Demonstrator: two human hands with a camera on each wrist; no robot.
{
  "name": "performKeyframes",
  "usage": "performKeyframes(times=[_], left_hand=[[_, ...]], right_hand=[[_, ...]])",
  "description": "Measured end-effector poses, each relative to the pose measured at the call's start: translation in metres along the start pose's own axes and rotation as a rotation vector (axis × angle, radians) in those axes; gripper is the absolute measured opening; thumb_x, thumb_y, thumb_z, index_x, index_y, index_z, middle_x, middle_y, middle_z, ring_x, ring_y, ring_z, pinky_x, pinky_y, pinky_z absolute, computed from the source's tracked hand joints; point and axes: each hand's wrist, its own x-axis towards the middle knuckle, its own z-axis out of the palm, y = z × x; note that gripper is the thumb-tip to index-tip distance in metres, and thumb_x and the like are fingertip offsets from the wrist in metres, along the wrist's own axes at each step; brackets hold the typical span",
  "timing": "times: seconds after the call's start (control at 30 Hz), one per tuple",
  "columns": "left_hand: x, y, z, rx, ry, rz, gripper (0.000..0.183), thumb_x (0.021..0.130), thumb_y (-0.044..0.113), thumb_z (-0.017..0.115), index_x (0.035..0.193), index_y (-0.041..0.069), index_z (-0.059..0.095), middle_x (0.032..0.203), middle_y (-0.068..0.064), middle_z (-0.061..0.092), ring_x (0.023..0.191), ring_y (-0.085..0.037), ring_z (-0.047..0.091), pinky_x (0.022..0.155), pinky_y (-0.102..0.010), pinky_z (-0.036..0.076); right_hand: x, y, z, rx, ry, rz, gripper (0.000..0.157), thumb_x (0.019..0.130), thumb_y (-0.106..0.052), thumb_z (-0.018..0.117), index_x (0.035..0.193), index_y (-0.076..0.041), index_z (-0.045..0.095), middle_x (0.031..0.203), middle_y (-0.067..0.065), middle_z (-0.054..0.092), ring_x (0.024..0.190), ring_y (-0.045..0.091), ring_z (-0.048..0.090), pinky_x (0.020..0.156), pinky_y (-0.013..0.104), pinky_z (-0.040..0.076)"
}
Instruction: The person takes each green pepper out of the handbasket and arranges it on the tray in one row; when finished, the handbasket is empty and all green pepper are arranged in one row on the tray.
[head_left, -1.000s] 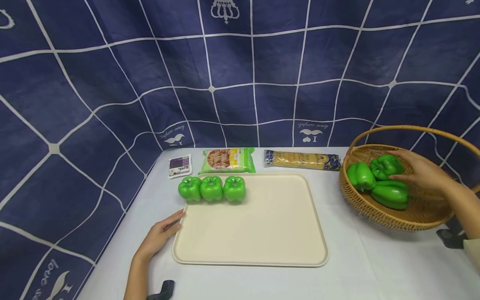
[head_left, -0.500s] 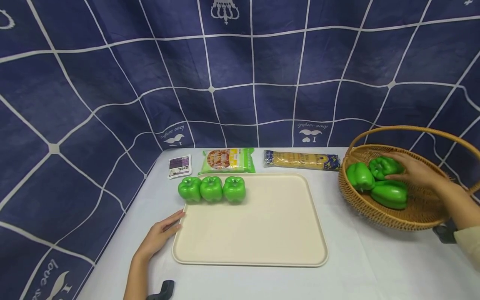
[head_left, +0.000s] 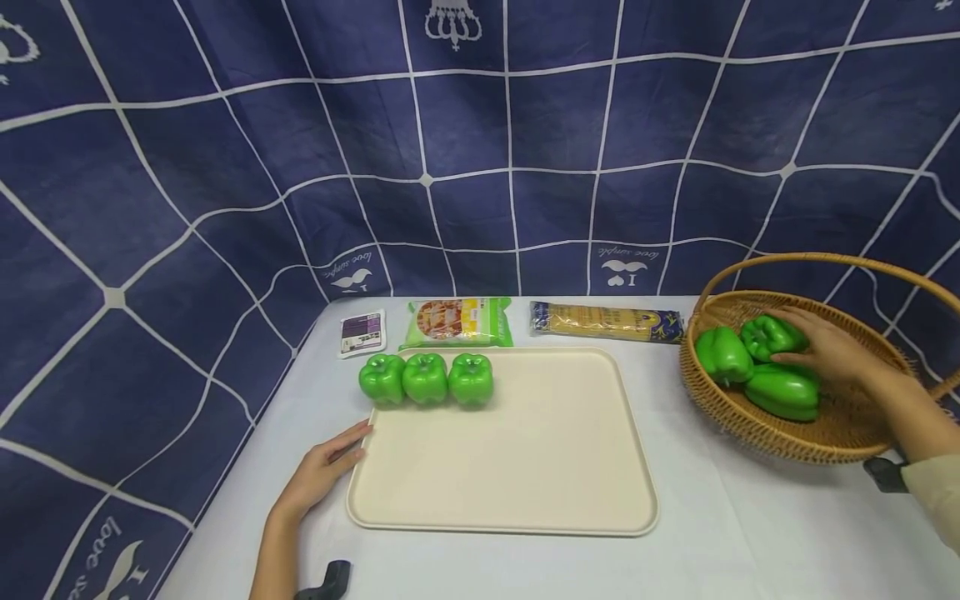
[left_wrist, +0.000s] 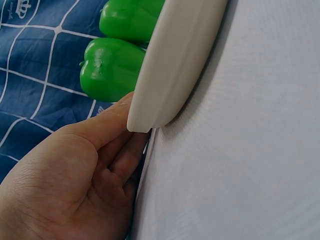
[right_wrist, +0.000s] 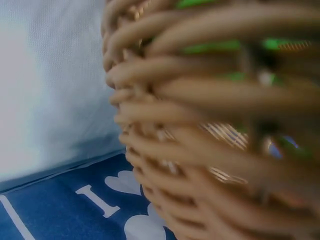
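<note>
In the head view, my left hand (head_left: 315, 471) rests at the left side of a cream tray (head_left: 517, 454), its fingers fairly straight and the fingertips at the rim. The left wrist view shows thumb and fingers right against the tray's edge. Three green bell peppers (head_left: 426, 379) stand in a row along the tray's back left corner. My right hand (head_left: 828, 346) reaches into a wicker basket (head_left: 840, 429) and grips a green bell pepper (head_left: 771, 335) from its right side. Two more peppers (head_left: 783, 392) lie beside it. Basket weave hides the right hand in its wrist view.
Behind the tray lie a small white packet (head_left: 363, 333), a green food bag (head_left: 459, 322) and a long pack of pasta (head_left: 606, 322). The basket's handle (head_left: 817, 257) arches over its opening. A blue checked curtain (head_left: 555, 125) hangs behind the white table (head_left: 712, 517).
My right hand has shifted slightly left and closer around the pepper. The left hand and the tray have stayed in place, and the head view has tilted a little.
</note>
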Motion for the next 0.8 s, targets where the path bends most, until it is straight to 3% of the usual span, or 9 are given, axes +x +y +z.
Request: performKeyframes(times=[0.17, 0.47, 0.63, 0.8], left_hand=[[0.0, 0.001, 0.0, -0.01, -0.001, -0.013, 0.042, 0.089, 0.032, 0.059, 0.128, 0.017, 0.056, 0.142, 0.0, 0.041, 0.133, -0.025, 0.031, 0.108, -0.046, 0.025], [0.0, 0.001, 0.001, -0.018, 0.002, -0.027, 0.043, 0.088, 0.033, 0.06, 0.128, 0.017, 0.057, 0.142, -0.001, 0.04, 0.133, -0.026, 0.03, 0.108, -0.049, 0.023], [0.0, 0.0, 0.001, -0.018, 0.001, -0.024, 0.042, 0.089, 0.033, 0.06, 0.128, 0.017, 0.057, 0.142, -0.001, 0.04, 0.134, -0.027, 0.03, 0.108, -0.051, 0.022], [0.001, 0.0, 0.0, -0.017, 0.0, -0.023, 0.042, 0.089, 0.033, 0.06, 0.128, 0.018, 0.057, 0.142, 0.0, 0.04, 0.134, -0.026, 0.03, 0.108, -0.049, 0.023]], right_hand=[[0.001, 0.001, 0.003, 0.005, 0.018, -0.02, 0.079, 0.073, -0.01, 0.078, 0.136, 0.006, 0.032, 0.125, 0.035, 0.037, 0.105, 0.053, 0.04, 0.08, 0.064, 0.034], [-0.003, 0.001, 0.0, -0.011, 0.085, 0.027, 0.072, 0.074, -0.012, 0.078, 0.129, 0.008, 0.035, 0.119, 0.035, 0.039, 0.102, 0.051, 0.041, 0.078, 0.062, 0.035], [-0.007, -0.004, -0.008, -0.009, 0.113, 0.055, 0.078, 0.073, -0.017, 0.079, 0.136, 0.001, 0.035, 0.125, 0.036, 0.035, 0.106, 0.056, 0.036, 0.081, 0.067, 0.031], [-0.015, -0.021, -0.015, -0.017, 0.127, 0.073, 0.084, 0.076, -0.023, 0.077, 0.145, -0.01, 0.03, 0.127, 0.038, 0.03, 0.103, 0.057, 0.035, 0.071, 0.067, 0.035]])
